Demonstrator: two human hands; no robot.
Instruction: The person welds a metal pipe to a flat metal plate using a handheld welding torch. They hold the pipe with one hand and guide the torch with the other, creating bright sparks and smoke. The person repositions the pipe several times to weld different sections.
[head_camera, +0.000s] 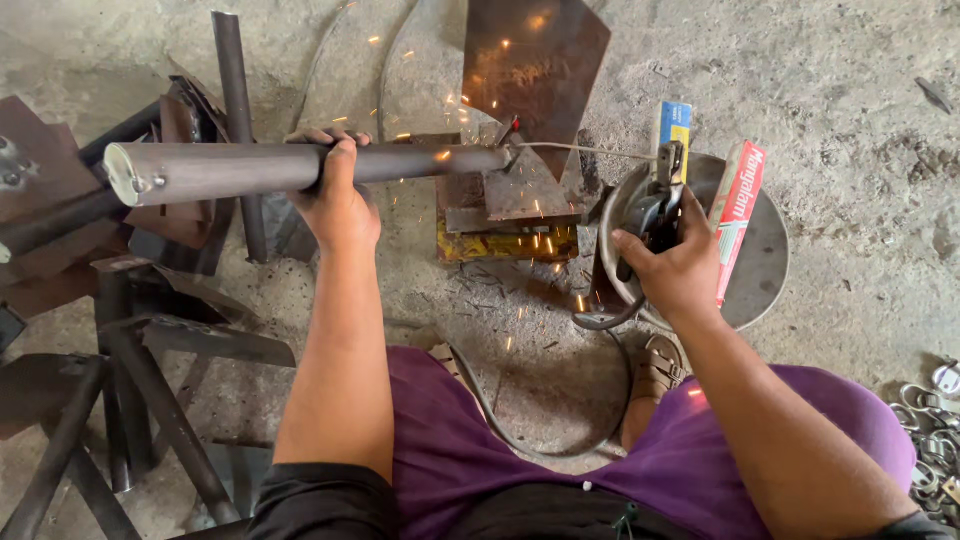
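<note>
Grey steel pipe (300, 168), smooth, round, gripped by left hand (335, 195); right hand (678, 268) wraps black electrode holder (655, 215), thin rod (585, 150) sparking at pipe end.

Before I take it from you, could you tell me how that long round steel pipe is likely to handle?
The steel pipe looks rigid and probably heavy for its size. The left hand grips it near the middle, which suggests it balances there. Being round, it would likely roll if set on the concrete floor.
</note>
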